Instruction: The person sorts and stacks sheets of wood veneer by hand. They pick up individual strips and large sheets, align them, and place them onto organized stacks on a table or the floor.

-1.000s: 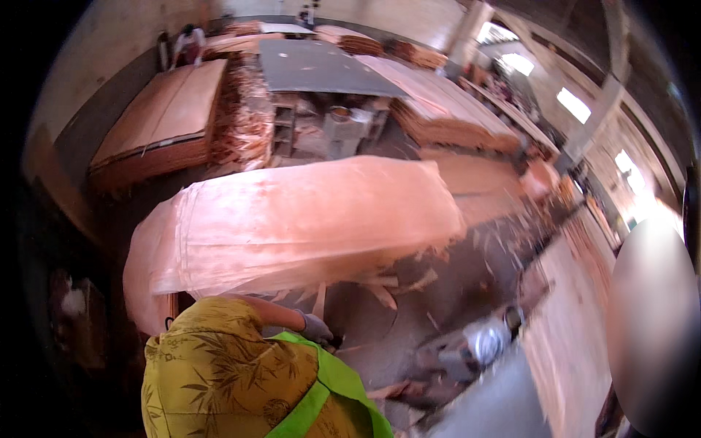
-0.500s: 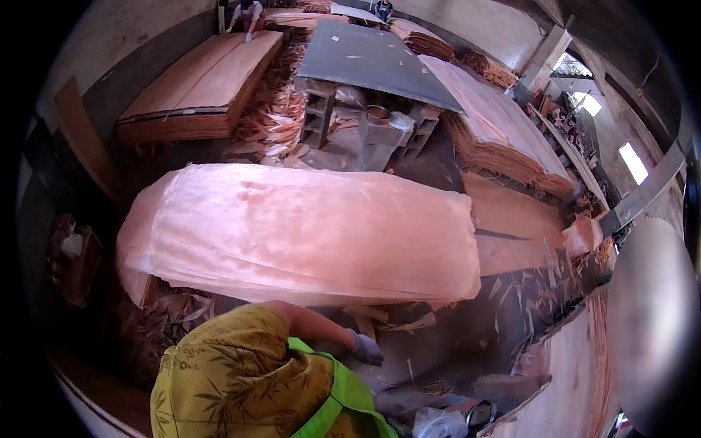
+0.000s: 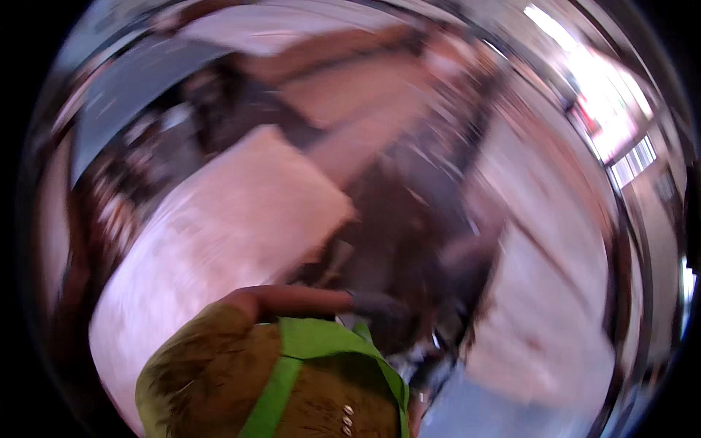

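My left hand (image 3: 378, 304) wears a grey glove and reaches across in front of my body, over the dark floor. Motion smears its fingers, so I cannot make out whether it holds anything. Closest to that arm is a large stack of pale pinkish wood veneer sheets (image 3: 219, 212) on the left. My right hand does not show; only a sliver of skin appears beside the green apron strap at the lower edge.
A second long stack of veneer (image 3: 544, 306) lies on the right. Brown sheets (image 3: 350, 91) lie on the floor farther off. A grey-topped table (image 3: 139, 91) stands at the far left. Clear plastic and dark items (image 3: 431, 358) are near my body.
My view has swung to the right and blurred. The near stack has shifted left in the picture, and the right-hand stack has come further into view. My left arm stays stretched across my front.
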A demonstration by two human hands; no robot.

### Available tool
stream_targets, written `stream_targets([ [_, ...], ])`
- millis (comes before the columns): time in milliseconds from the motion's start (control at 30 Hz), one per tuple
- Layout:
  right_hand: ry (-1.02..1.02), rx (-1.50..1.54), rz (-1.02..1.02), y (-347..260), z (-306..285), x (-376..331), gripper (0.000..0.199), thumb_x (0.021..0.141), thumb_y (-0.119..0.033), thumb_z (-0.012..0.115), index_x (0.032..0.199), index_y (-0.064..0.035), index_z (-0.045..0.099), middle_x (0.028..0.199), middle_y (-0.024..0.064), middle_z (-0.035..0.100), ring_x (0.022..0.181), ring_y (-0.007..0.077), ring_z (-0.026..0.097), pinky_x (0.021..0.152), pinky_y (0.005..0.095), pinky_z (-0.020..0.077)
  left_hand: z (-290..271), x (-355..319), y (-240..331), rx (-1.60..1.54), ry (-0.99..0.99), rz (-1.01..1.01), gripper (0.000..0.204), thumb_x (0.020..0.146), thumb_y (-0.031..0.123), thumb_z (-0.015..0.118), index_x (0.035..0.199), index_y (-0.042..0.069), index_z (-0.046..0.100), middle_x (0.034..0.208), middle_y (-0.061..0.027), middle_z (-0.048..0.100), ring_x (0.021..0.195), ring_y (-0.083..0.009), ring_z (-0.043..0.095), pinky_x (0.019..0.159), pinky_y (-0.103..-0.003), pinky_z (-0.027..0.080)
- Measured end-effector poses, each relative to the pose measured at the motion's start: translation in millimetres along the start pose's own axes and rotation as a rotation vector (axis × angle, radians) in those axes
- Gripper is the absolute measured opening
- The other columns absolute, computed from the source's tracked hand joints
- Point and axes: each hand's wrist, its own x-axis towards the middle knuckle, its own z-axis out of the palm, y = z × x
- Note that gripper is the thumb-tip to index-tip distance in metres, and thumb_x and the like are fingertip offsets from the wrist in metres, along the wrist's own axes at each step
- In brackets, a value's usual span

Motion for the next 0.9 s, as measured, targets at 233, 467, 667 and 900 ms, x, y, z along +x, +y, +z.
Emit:
stream_targets([
  [233,0.16,0.082,0.15,-57,-37,50,0.014,0.089,-0.012,0.054,0.091,-0.0001,0.062,0.074,0.0029,0.061,0.061,0.0092,0.053,0.053,0.0244,0.0434,-98,71,95,-0.044,-0.108,-0.586,0.043,0.092,0.029,0.049,0.127,0.004,0.047,0.102,-0.0072,0.059,0.079,-0.0135,0.059,0.071,-0.029,0.05],
  [467,0.924,0.142,-0.019,24,-126,126,0.025,0.087,-0.025,0.059,0.096,-0.0024,0.062,0.077,0.0038,0.06,0.058,0.0085,0.051,0.048,0.0234,0.0402,-203,104,75,0.606,0.069,-0.632,0.024,0.088,0.023,0.055,0.091,0.0,0.06,0.073,-0.0061,0.058,0.064,-0.0132,0.054,0.057,-0.031,0.043],
  [667,1.292,-0.553,0.358,19,-190,177,0.062,0.073,-0.037,0.073,0.118,-0.0014,0.049,0.105,0.0196,0.056,0.086,0.0322,0.06,0.073,0.0396,0.0489,-272,146,98,0.483,0.196,-0.616,0.022,0.085,0.02,0.059,0.088,-0.002,0.06,0.068,-0.0113,0.058,0.063,-0.017,0.056,0.058,-0.032,0.045],
  [900,1.065,-1.084,0.656,-4,-216,247,0.061,0.069,-0.019,0.071,0.122,-0.0083,0.041,0.129,0.0175,0.038,0.105,0.0367,0.052,0.078,0.0411,0.0524,-328,232,76,0.623,0.122,-0.498,0.02,0.085,0.019,0.06,0.082,-0.001,0.058,0.063,-0.0036,0.048,0.061,-0.0088,0.045,0.054,-0.028,0.039],
])
